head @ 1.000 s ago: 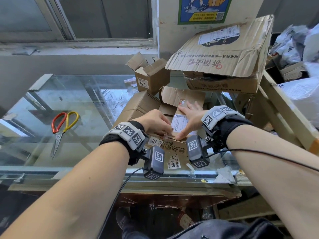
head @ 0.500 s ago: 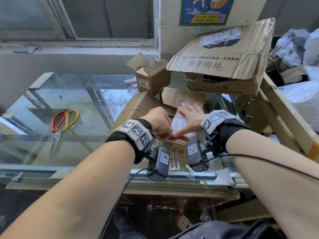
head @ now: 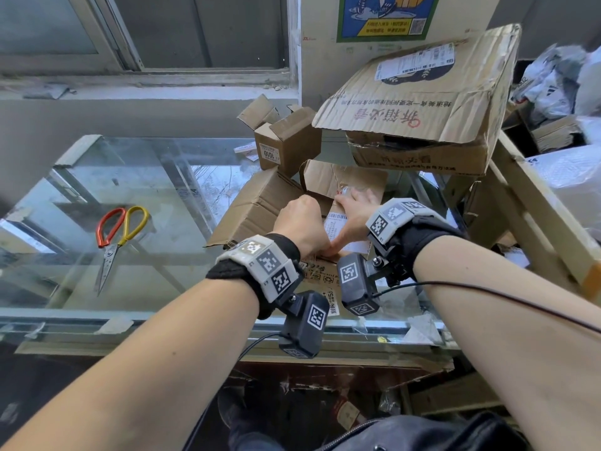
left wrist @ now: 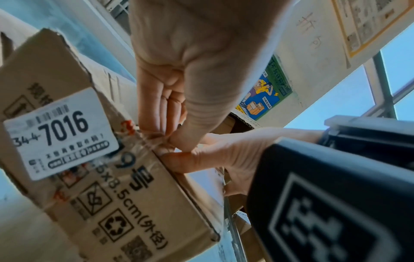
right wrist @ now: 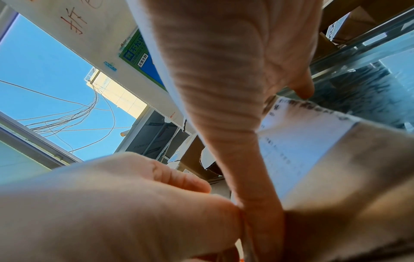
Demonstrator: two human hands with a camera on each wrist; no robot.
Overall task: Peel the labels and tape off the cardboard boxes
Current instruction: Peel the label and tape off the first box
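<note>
A brown cardboard box (head: 260,206) lies on the glass counter in front of me. My left hand (head: 302,222) is curled at its near top edge, thumb and fingers pinching a strip of clear tape (left wrist: 147,141) at the box corner. My right hand (head: 354,213) lies flat with spread fingers on the white shipping label (head: 335,227) on top of the box (left wrist: 125,203), its thumb beside the left fingers. A white sticker reading 7016 (left wrist: 60,133) sits on the box's front face. The same shipping label (right wrist: 302,147) shows under my right palm (right wrist: 224,70).
Red and yellow scissors (head: 117,236) lie on the glass counter (head: 81,222) to the left. A small open box marked 1010 (head: 286,141) stands behind. A large crumpled box (head: 419,102) rests on a wooden frame (head: 536,216) at the right, with plastic bags (head: 559,89) beyond.
My left hand has closed tighter on the tape at the box edge and shifted slightly forward. The right hand stays pressed on the label.
</note>
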